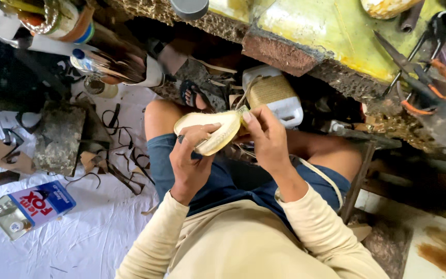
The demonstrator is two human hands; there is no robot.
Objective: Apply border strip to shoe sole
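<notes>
I sit with both hands raised over my lap, holding a pale cream shoe sole [210,129] between them. My left hand [189,157] wraps the sole from below, thumb across its textured side, a dark ring on one finger. My right hand [267,137] pinches the sole's right end with fingers and thumb. My knees in blue shorts are under the hands. Cream sleeves cover both forearms.
A rectangular glue tin [29,209] lies on white sheeting at the lower left, near dark leather scraps [125,170]. A white jerrycan [277,98] stands beyond my knees. Scissors with orange handles [421,77] rest on a yellow-stained workbench [331,36] at the upper right.
</notes>
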